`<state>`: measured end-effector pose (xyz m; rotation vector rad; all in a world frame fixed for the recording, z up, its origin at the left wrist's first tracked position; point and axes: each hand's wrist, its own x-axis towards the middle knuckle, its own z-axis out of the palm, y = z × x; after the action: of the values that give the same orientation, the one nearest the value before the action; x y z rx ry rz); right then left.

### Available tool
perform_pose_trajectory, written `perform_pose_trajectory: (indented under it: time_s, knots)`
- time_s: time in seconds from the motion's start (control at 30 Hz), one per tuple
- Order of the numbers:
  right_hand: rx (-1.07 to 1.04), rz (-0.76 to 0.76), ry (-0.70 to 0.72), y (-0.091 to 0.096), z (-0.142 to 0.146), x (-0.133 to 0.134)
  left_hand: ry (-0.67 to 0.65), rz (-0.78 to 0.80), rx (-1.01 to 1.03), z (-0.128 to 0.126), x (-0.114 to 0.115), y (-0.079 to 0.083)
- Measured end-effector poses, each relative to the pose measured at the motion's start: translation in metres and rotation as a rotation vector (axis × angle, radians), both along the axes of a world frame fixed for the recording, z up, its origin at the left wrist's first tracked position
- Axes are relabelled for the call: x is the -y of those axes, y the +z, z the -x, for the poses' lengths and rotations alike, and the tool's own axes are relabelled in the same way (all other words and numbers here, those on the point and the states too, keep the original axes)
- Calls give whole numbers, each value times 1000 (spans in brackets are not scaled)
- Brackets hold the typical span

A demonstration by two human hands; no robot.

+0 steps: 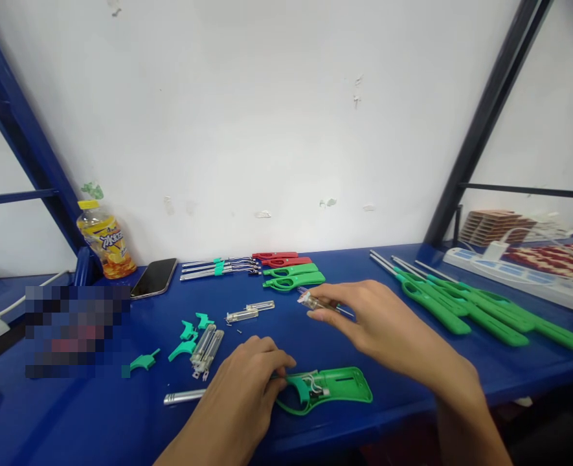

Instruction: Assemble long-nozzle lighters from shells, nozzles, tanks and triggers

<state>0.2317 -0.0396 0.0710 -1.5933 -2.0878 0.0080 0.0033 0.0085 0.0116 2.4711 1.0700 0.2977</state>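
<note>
My left hand (247,382) is closed, pinching the front of an open green lighter shell half (351,383) that lies on the table. Inside this shell sit a teal trigger (302,388) and an igniter with white wires (319,390). A metal lighter tube (183,397) sticks out to the left, partly hidden under that hand. Above and right of the shell, my right hand (354,307) grips a clear fuel tank (316,302) with a white end between thumb and fingers. More clear tanks (242,315) and several loose teal triggers (145,361) lie to the left.
Red shell halves (279,261) and green shell halves (293,279) lie at the back, beside wired metal tubes (218,267). Several green lighters (436,309) rest at right, near a power strip (519,278). A phone (155,278) and drink bottle (105,241) stand back left.
</note>
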Motion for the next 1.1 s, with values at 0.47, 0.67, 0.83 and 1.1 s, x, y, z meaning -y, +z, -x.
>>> perform_pose_trajectory:
  time_s: [0.47,0.67,0.83,1.1]
  knots:
    - [-5,44,-33,3,-4,-1,43,27,36,4,-5,1]
    - [-44,157,-4,-1,-10,2,-2,-21,105,8,3,-3]
    - [-10,214,42,-2,-13,6,-15,-54,149,5,8,-4]
    - [-6,260,153,6,-7,8,-16,-68,185,-2,11,1]
